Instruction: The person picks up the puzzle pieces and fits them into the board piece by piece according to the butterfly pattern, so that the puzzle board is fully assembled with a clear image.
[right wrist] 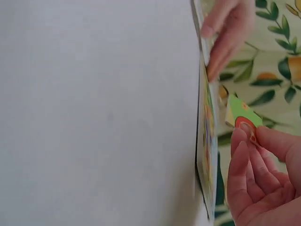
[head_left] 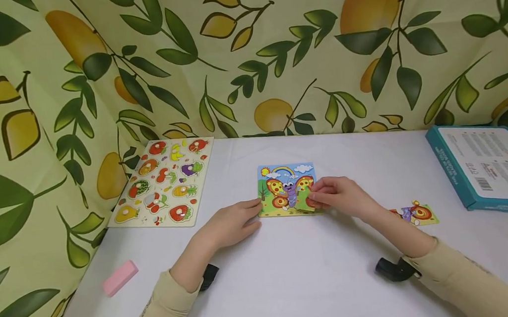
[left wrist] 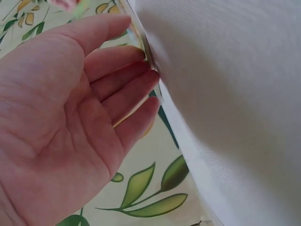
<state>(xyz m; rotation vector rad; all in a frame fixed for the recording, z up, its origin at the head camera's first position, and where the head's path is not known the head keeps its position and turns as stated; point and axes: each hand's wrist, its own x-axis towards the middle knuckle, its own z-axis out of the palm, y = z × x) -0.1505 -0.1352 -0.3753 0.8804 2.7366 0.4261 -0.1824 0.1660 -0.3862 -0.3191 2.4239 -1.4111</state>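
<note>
A square butterfly puzzle (head_left: 287,173), with a rainbow and a sun along its top, lies on the white table. My left hand (head_left: 232,224) rests at its left edge, fingers nearly straight and touching the side. Over the lower right corner, my right hand (head_left: 345,197) pinches a puzzle piece (right wrist: 239,109) between thumb and fingertips. The piece is green with a red-orange round patch, and in the right wrist view it is tilted above the board. Another butterfly piece (head_left: 423,213) lies on the table, partly hidden behind my right forearm.
A fruit peg puzzle board (head_left: 202,182) lies at the back left. A pink block (head_left: 120,278) sits nearer on the left. At the far right is a teal-edged box (head_left: 496,159) with printed text. Patterned cloth (head_left: 291,66) hangs behind the table (head_left: 308,283) and along its left side.
</note>
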